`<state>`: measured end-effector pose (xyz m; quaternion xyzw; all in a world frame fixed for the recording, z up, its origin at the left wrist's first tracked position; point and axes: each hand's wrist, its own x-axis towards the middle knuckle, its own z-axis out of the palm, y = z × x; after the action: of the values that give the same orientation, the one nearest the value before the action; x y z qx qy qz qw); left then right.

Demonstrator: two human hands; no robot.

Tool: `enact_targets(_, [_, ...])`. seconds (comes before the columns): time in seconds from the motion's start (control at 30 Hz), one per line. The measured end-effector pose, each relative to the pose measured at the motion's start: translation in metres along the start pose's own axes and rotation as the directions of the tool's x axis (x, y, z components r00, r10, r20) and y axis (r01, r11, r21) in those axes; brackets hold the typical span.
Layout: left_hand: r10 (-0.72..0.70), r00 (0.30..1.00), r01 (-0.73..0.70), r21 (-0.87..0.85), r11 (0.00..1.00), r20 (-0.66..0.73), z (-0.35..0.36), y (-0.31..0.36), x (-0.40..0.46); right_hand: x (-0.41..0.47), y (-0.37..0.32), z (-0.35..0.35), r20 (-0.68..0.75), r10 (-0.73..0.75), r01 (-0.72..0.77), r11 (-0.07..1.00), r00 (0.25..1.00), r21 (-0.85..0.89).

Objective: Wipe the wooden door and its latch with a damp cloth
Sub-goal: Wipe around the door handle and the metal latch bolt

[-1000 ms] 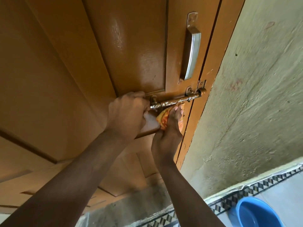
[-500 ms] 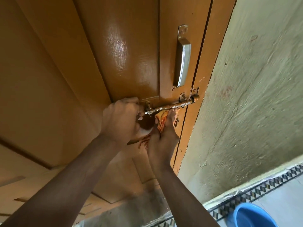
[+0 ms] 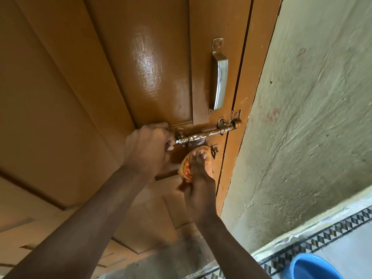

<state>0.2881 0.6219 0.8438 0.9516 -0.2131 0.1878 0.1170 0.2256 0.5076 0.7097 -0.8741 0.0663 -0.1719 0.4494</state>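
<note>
Glossy ochre-brown paint covers the wooden door [image 3: 153,73], its raised panels catching a streaky sheen, likely from damp wiping. Across its right stile runs the latch [image 3: 209,132], a slender metal sliding bolt, tarnished and paint-flecked, its tip reaching the door frame [image 3: 259,57]. The left hand [image 3: 147,152] is curled closed around the bolt's left end, seemingly to steady it while the area beneath is cleaned. The right hand [image 3: 198,178] lies flat with fingers extended, pressing a crumpled orange-red patterned cloth [image 3: 186,168] against the wood just under the bolt, so the palm spreads pressure. Above sits a curved, polished metal pull handle [image 3: 220,83]. The wall [image 3: 312,117] beside is rough greenish plaster; a smooth blue plastic basin [image 3: 314,267] sits on the tiled floor [image 3: 346,242]
</note>
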Motion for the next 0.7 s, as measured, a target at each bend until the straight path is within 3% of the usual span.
enact_targets(0.17, [-0.044, 0.999, 0.044, 0.014, 0.999, 0.009, 0.001, -0.001, 0.002, -0.006, 0.002, -0.029, -0.201, 0.318, -0.251, 0.921, 0.927, 0.298])
enact_targets(0.27, [-0.060, 0.998, 0.060, 0.011, 0.998, 0.030, 0.001, -0.001, 0.002, -0.005, 0.001, -0.039, -0.214, 0.424, -0.325, 0.866, 0.880, 0.380])
enact_targets(0.33, [-0.063, 0.998, 0.063, -0.005, 0.998, 0.022, 0.001, -0.001, 0.002, 0.000, 0.001, -0.045, -0.172, 0.562, -0.425, 0.761, 0.809, 0.489])
enact_targets(0.4, [-0.067, 0.998, 0.067, -0.006, 0.998, 0.015, 0.000, 0.000, 0.002, 0.005, -0.002, -0.053, -0.094, 0.685, -0.467, 0.584, 0.723, 0.664])
enact_targets(0.43, [-0.064, 0.998, 0.064, -0.003, 0.998, 0.013, 0.000, 0.000, 0.002, 0.006, -0.006, -0.056, -0.049, 0.715, -0.456, 0.495, 0.698, 0.740])
enact_targets(0.5, [-0.057, 0.998, 0.057, -0.004, 0.998, 0.006, 0.000, 0.001, 0.001, 0.004, -0.012, -0.058, -0.031, 0.721, -0.418, 0.436, 0.693, 0.797])
enact_targets(0.6, [-0.055, 0.998, 0.055, -0.009, 0.998, 0.000, 0.000, 0.000, 0.001, -0.004, -0.030, -0.055, -0.259, 0.648, -0.259, 0.591, 0.716, 0.764])
enact_targets(0.7, [-0.038, 0.999, 0.038, -0.013, 0.999, -0.006, 0.000, -0.002, 0.002, 0.000, -0.044, -0.036, -0.498, 0.497, -0.108, 0.776, 0.710, 0.621])
